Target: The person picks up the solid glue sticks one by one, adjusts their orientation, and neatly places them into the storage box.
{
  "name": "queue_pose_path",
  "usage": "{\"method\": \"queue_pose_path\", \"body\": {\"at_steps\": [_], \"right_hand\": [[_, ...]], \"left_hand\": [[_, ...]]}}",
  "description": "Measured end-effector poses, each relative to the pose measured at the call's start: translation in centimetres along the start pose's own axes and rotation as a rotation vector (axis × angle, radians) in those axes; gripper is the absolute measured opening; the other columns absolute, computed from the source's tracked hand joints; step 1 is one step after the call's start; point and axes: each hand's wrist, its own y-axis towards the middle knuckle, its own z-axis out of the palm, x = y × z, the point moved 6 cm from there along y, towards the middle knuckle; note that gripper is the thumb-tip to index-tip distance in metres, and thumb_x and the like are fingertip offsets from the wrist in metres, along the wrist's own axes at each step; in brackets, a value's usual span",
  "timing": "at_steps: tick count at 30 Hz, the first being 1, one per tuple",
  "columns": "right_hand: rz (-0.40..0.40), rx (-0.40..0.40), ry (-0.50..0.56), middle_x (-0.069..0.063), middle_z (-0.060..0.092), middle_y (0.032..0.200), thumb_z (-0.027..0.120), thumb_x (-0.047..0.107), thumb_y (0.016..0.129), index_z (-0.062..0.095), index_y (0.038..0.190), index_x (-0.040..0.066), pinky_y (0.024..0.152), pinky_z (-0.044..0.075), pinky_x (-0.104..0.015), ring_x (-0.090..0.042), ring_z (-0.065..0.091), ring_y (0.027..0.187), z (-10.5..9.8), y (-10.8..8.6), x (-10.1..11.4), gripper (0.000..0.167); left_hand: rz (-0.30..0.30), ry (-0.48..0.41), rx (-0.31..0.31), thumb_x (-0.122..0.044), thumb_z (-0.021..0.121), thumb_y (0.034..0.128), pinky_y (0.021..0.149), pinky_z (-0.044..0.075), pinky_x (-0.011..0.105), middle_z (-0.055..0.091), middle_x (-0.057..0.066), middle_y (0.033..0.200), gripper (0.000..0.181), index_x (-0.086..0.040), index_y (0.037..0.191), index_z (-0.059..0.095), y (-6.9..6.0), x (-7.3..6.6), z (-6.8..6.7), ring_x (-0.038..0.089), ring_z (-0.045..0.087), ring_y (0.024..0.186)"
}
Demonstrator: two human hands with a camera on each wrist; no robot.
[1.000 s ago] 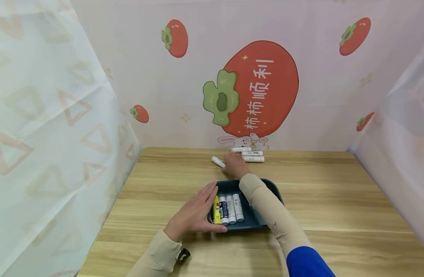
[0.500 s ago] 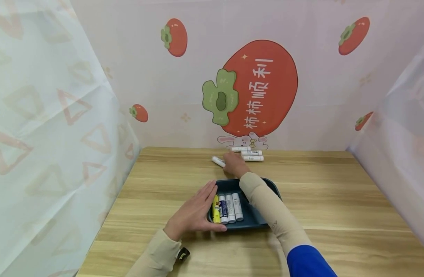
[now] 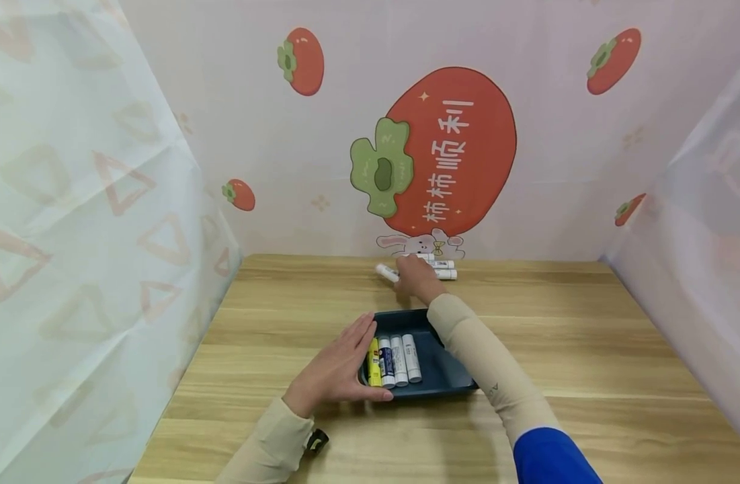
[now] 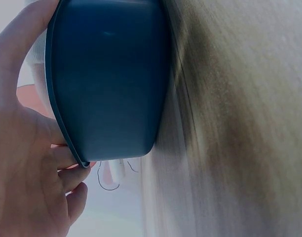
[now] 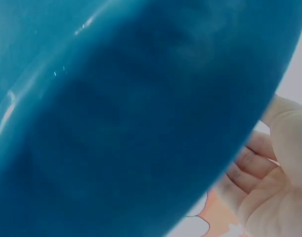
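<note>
My left hand [image 3: 339, 370] spans the left end of a dark blue tray [image 3: 442, 373], thumb at the near rim and fingers at the far rim. In the left wrist view, the fingers [image 4: 72, 177] bend at the tray's edge. Inside lie a yellow glue stick [image 3: 374, 363], a blue-labelled one [image 3: 386, 363] and two white ones [image 3: 411, 359], side by side. Beyond the tray, my right hand [image 3: 417, 277] holds a white glue stick [image 3: 387, 273], whose right end is hidden by the fingers. In the right wrist view the tray wall hides part of that hand.
More white glue sticks [image 3: 445, 274] lie against the back wall, just right of my right hand and partly covered by it. A wooden table [image 3: 587, 336] extends to both sides. Patterned sheets [image 3: 557, 134] stand at the back, left and right.
My right hand has shifted slightly right and away from the tray, and the white glue stick has moved with it. My left hand stays at the tray.
</note>
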Motion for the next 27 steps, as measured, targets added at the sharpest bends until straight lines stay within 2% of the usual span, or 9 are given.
{"method": "queue_pose_path", "body": {"at_steps": [4, 8, 15, 18, 27], "right_hand": [[-0.025, -0.049, 0.005, -0.011, 0.071, 0.094, 0.081, 0.019, 0.094, 0.071, 0.109, 0.001, 0.079, 0.060, -0.041, -0.024, 0.065, 0.081, -1.3, -0.7, 0.0, 0.025], [-0.050, -0.083, 0.007, -0.012, 0.073, 0.094, 0.082, 0.019, 0.093, 0.073, 0.111, 0.000, 0.078, 0.062, -0.039, -0.024, 0.065, 0.078, -2.4, -1.6, 0.0, 0.027], [-0.033, -0.092, 0.039, -0.014, 0.070, 0.100, 0.082, 0.021, 0.093, 0.073, 0.114, -0.001, 0.074, 0.061, -0.037, -0.025, 0.063, 0.081, -4.4, -3.3, -0.1, 0.031], [-0.021, -0.095, 0.019, -0.015, 0.066, 0.105, 0.081, 0.022, 0.094, 0.073, 0.114, -0.001, 0.074, 0.060, -0.036, -0.025, 0.062, 0.084, -5.1, -3.9, -0.3, 0.032], [-0.027, -0.096, -0.002, -0.015, 0.072, 0.105, 0.082, 0.022, 0.094, 0.073, 0.117, -0.001, 0.081, 0.062, -0.040, -0.027, 0.064, 0.086, -6.4, -5.6, -0.1, 0.034]], "left_hand": [[-0.006, -0.003, 0.000, -0.089, 0.062, 0.0803, 0.133, 0.026, 0.049, 0.005, 0.011, 0.180, 0.132, -0.003, 0.169, 0.016, 0.0, 0.0, -0.1, 0.027, 0.010, 0.168], [-0.005, 0.001, -0.001, -0.089, 0.061, 0.0802, 0.133, 0.026, 0.048, 0.004, 0.010, 0.180, 0.132, -0.004, 0.170, 0.014, 0.0, 0.0, -0.2, 0.026, 0.010, 0.168], [-0.005, 0.000, 0.002, -0.090, 0.061, 0.0798, 0.134, 0.025, 0.048, 0.002, 0.009, 0.181, 0.133, -0.005, 0.170, 0.013, 0.0, -0.2, -0.1, 0.026, 0.009, 0.168], [-0.004, -0.002, -0.007, -0.090, 0.061, 0.0798, 0.133, 0.027, 0.048, 0.004, 0.011, 0.180, 0.132, -0.004, 0.170, 0.015, 0.1, -0.1, 0.0, 0.027, 0.010, 0.168], [-0.016, 0.002, -0.005, -0.091, 0.059, 0.0790, 0.133, 0.026, 0.048, 0.004, 0.009, 0.181, 0.133, -0.005, 0.170, 0.015, 0.0, 0.0, 0.1, 0.025, 0.009, 0.168]]}}
